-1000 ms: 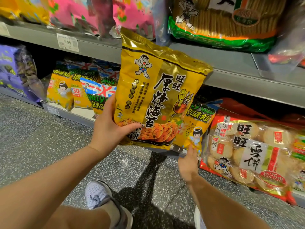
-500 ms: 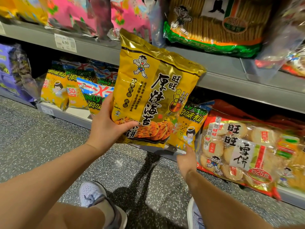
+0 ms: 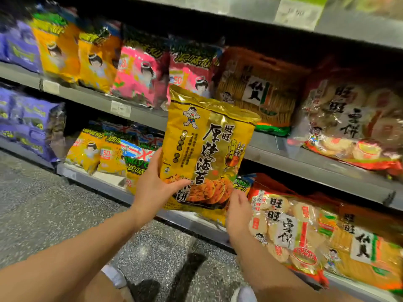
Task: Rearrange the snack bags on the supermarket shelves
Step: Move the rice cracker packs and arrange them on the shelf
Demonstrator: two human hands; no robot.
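Note:
A big gold snack bag (image 3: 207,149) with black characters and a cartoon boy stands upright in front of the shelves, between the middle and bottom levels. My left hand (image 3: 152,188) grips its lower left edge, thumb across the front. My right hand (image 3: 237,212) rests against the bag's lower right corner with its back towards me; its fingertips are partly hidden. Behind the bag, a small yellow bag (image 3: 241,185) on the bottom shelf peeks out.
Clear rice cracker bags (image 3: 283,232) fill the bottom shelf (image 3: 196,225) at right. Small yellow bags (image 3: 98,153) sit at left, purple bags (image 3: 26,123) further left. Pink bags (image 3: 139,75) and cracker packs (image 3: 257,88) line the middle shelf (image 3: 305,162). Speckled floor (image 3: 54,203) lies below.
The view has tilted up and the bag now sits higher against the shelves. My right hand has left the small yellow bag and come up to the gold bag's lower right corner.

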